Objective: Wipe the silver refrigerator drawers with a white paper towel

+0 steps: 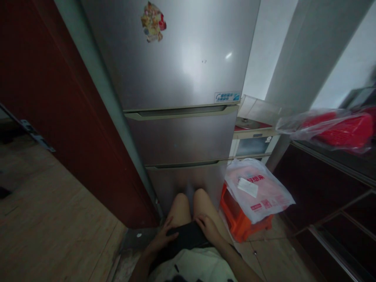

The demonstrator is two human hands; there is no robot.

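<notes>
My left hand [163, 237] rests on my left thigh at the hem of dark shorts [188, 236]. Its fingers lie spread and it holds nothing. On the other thigh lies my right hand [208, 228], flat, with the fingers apart and nothing in them. Right in front of my knees stands a silver fridge [182, 137] with three doors, all closed. A colourful sticker [153, 22] is on its upper door, and a small blue-and-white label [227, 97] sits near that door's lower right corner.
To the right, an orange plastic stool [239, 225] carries a white plastic bag [272, 190] with red print. Behind it is a low cabinet [252, 135]. A red item in clear plastic [337, 129] lies on the dark counter at far right. A red-brown door [67, 117] stands left.
</notes>
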